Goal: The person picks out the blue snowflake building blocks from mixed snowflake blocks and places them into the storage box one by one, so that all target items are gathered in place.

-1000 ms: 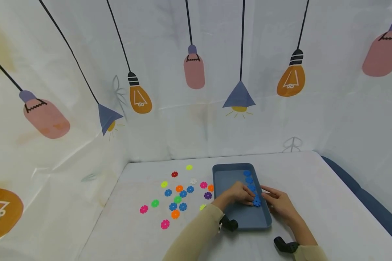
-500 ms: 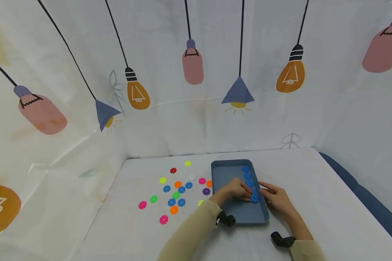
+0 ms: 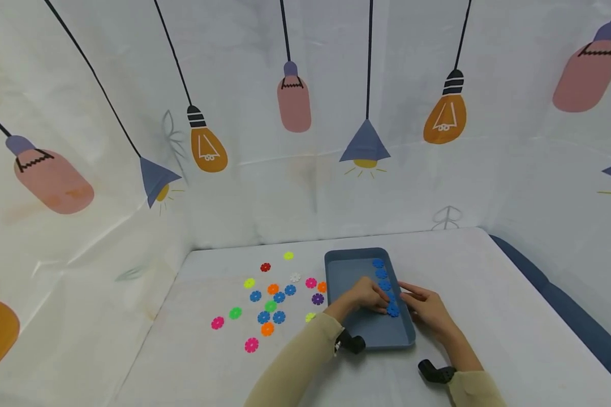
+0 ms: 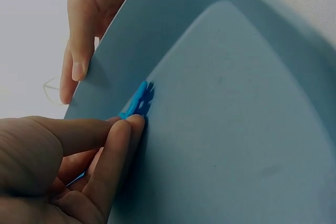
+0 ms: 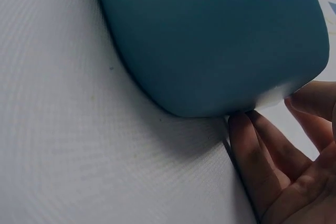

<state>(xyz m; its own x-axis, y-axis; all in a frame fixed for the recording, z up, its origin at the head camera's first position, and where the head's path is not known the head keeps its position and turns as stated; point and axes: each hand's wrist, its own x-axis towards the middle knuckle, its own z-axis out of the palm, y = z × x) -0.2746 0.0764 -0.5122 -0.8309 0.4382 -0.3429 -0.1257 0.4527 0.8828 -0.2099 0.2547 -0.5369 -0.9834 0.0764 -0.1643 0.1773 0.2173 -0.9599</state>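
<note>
A grey-blue tray [image 3: 343, 274] lies on the white table, with a row of blue flower-shaped discs [image 3: 381, 273] along its right inner side. My left hand [image 3: 362, 296] reaches into it. Thumb and fingers pinch a blue flower-shaped disc [image 4: 137, 101], tilted on edge against the tray floor near the wall. Outside the right wall is my right hand [image 3: 430, 312], its fingertips touching the rim and side. Up close, the right wrist view shows those fingers [image 5: 247, 140] against the outer wall, spread and lightly bent.
Left of the tray, several loose flower-shaped discs are scattered, among them orange [image 3: 267, 329], pink [image 3: 252, 345], green [image 3: 235, 312], purple [image 3: 318, 299] and blue [image 3: 263, 317]. Behind the table hangs a white sheet [image 3: 254, 203] printed with lamps. Dark blue seating [image 3: 565, 302] borders the right edge.
The head view has shifted slightly, so everything sits a little further left and higher. Both hands keep nearly the same places at the tray, the left over the lower end of the row.
</note>
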